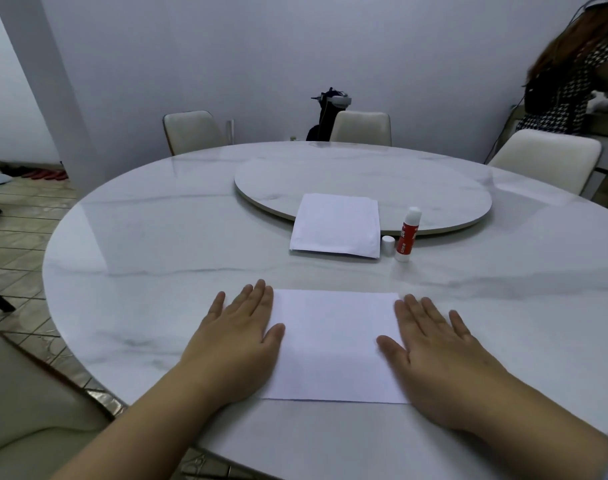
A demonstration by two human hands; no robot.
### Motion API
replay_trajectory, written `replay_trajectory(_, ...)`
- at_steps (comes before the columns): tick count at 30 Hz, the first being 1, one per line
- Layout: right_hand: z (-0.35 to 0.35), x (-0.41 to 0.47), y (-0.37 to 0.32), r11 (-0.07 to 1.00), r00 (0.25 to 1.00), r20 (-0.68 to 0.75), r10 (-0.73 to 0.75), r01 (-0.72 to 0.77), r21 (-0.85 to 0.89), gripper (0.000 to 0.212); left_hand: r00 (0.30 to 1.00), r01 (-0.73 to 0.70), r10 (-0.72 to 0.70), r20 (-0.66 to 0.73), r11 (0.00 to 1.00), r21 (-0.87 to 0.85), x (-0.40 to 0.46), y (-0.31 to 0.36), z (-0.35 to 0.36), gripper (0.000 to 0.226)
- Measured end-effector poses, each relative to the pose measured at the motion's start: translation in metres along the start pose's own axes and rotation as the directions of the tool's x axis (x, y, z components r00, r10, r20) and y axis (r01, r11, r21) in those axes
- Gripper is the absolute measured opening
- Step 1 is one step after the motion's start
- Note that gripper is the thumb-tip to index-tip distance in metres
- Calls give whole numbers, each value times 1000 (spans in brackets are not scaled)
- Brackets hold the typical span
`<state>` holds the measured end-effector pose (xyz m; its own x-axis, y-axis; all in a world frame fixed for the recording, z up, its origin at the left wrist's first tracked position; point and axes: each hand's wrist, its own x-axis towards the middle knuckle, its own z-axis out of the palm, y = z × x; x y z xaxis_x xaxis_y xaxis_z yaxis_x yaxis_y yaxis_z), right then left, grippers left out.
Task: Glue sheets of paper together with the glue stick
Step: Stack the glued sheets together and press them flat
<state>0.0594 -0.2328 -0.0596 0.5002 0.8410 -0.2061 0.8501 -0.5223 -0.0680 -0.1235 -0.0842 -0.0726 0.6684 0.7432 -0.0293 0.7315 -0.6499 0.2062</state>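
White paper sheet (pixel 335 344) lies on the marble bench (pixel 157 244); left hand (pixel 238 336) and right hand (pixel 434 348) press its side edges, fingers flat. Uncapped glue stick (pixel 407 234) stands beyond.

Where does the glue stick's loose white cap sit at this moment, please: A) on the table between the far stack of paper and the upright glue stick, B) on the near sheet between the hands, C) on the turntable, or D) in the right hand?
A: the cap stands on the table, between the far stack of paper and the upright glue stick, while both hands lie flat by the near sheet.
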Motion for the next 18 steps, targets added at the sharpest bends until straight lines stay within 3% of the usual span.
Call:
replay_trajectory(2, -11, 7, -4, 996, 997, -16, 75, -75, -38, 73, 1000, -1, 1, -18, 1000, -14, 0, 0, 1, 60)
replay_trajectory(4, -27, 19, -14, 996, 984, -158, 87, -86, 15, 65, 999, 1, -2, -32, 999, -32, 1, 0, 2, 61)
replay_trajectory(6, -39, 39, -27, 999, 940, -340, 15, 2, 49, 54, 999, 5, -7, -43, 998, -62, 1, -1, 2, 61)
replay_trajectory(9, -41, 84, -39, 993, 878, -467, -111, 80, -86, 54, 998, 12, -19, -59, 994, -110, 0, -2, 1, 61)
replay_trajectory(14, -33, 145, -39, 940, 841, -499, -211, 36, -338, 59, 997, 26, -32, -72, 996, -86, 0, 0, 1, 61)
replay_trajectory(18, -38, 164, -36, 900, 901, -391, -188, -2, -436, 57, 997, 31, -36, -72, 997, -74, 0, 1, 0, 62)
